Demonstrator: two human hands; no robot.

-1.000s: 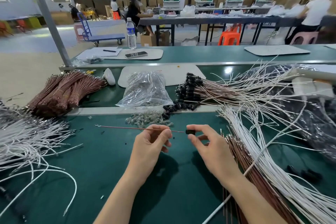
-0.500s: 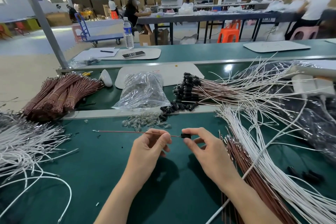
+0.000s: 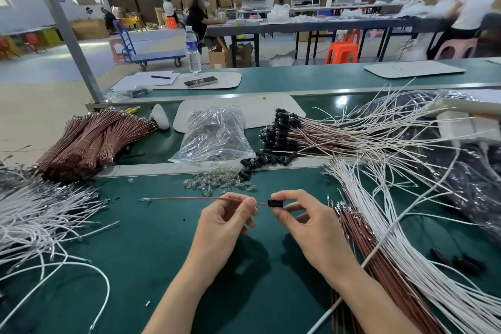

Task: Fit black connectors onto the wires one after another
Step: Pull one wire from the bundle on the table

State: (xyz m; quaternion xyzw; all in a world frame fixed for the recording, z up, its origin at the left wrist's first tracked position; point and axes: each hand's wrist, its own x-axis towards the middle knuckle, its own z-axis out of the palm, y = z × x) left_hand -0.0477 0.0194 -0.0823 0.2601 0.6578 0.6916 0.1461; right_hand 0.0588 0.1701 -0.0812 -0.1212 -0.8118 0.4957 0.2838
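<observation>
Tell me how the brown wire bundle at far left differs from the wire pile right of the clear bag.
The bundle is banded tight; the pile fans out loose. The bundle is all brown; the pile mixes brown and white. The pile's ends carry black connectors; the bundle's do not. Both lie on the green surface.

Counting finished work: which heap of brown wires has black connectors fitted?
The back heap right of the clear bag: black connectors cap its ends. The banded bundles at far left and the near heap beside the right hand show none.
</observation>
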